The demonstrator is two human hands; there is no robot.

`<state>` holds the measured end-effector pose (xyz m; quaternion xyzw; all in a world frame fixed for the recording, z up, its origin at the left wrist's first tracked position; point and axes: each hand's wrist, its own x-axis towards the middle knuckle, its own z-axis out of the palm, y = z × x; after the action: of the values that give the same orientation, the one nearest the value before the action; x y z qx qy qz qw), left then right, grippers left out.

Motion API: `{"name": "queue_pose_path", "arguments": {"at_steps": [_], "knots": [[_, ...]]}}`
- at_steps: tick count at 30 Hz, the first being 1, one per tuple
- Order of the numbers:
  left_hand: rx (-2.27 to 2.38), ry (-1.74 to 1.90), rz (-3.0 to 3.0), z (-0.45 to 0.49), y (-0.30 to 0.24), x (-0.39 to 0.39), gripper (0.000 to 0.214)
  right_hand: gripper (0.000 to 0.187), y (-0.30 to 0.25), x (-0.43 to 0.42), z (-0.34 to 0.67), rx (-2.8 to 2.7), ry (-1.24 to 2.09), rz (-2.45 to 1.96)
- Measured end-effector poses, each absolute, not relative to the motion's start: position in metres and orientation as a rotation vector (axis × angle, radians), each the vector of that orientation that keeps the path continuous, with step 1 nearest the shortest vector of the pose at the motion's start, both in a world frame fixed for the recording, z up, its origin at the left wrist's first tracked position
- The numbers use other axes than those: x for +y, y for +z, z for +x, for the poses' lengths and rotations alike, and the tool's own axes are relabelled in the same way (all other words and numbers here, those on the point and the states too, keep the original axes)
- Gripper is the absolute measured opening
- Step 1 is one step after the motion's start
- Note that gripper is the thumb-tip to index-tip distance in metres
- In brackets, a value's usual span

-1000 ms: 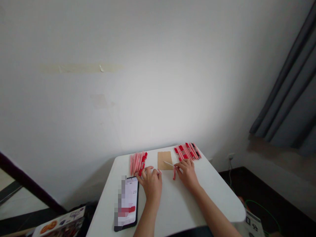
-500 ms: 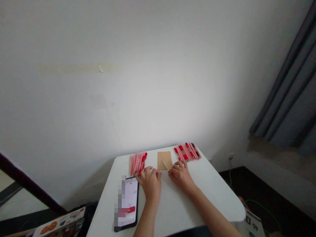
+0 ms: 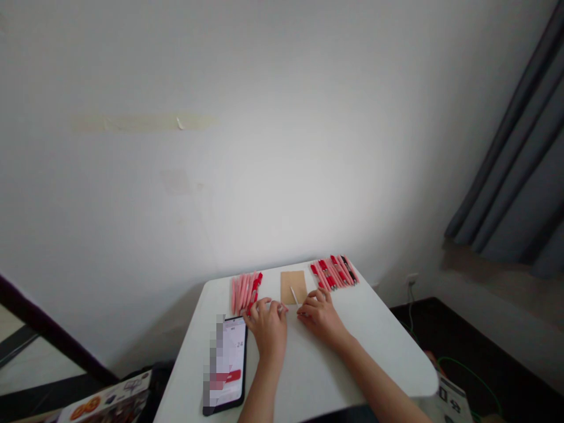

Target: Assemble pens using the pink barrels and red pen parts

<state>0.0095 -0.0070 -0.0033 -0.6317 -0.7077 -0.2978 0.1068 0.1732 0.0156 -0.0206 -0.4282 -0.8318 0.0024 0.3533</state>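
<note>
My right hand [image 3: 324, 318] is closed in a pinch on a thin white stick [image 3: 294, 295], which looks like a pen refill and slants over a brown card [image 3: 293, 283]. Just left of it, my left hand [image 3: 267, 329] has its fingers curled together. A small pinkish tip shows at its fingertips, but most of what it pinches is hidden. Behind the left hand lies a group of pink and red pens [image 3: 244, 291]. Another row of pink, red and black pens [image 3: 335, 272] is spread beyond the right hand.
A phone [image 3: 229, 364] lies on the white table [image 3: 317, 376], left of my left forearm. The wall [image 3: 282, 176] meets the table's far edge. A printed box [image 3: 106, 399] is low at the left; a grey curtain [image 3: 511, 194] hangs at the right.
My right hand has shifted slightly left, and the white stick with it now stands a little steeper. The left hand stays almost in place.
</note>
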Motion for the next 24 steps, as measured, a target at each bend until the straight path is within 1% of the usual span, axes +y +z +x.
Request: {"name": "queue_pose_path", "arguments": {"at_steps": [7, 13, 17, 22, 24], "knots": [[-2.034, -0.827, -1.917, 0.009, -0.002, -0.006, 0.023, 0.013, -0.018, 0.019, 0.182, -2.020, 0.000, -1.184], [-1.869, -0.840, -1.967, 0.005, 0.001, -0.007, 0.024, 0.028, -0.009, 0.023, 0.198, -1.951, 0.017, -1.299], [-1.802, -0.877, -2.053, -0.003, -0.015, -0.008, 0.027, 0.036, -0.006, 0.021, 0.207, -2.028, 0.065, -1.335], [-1.771, -0.893, -2.104, -0.008, -0.040, -0.011, 0.041, 0.040, -0.015, 0.016, 0.211, -2.098, 0.102, -1.385], [-1.769, -0.871, -2.090, -0.007, -0.045, -0.011, 0.042, 0.041, -0.019, 0.015, 0.211, -2.117, 0.099, -1.398]]}}
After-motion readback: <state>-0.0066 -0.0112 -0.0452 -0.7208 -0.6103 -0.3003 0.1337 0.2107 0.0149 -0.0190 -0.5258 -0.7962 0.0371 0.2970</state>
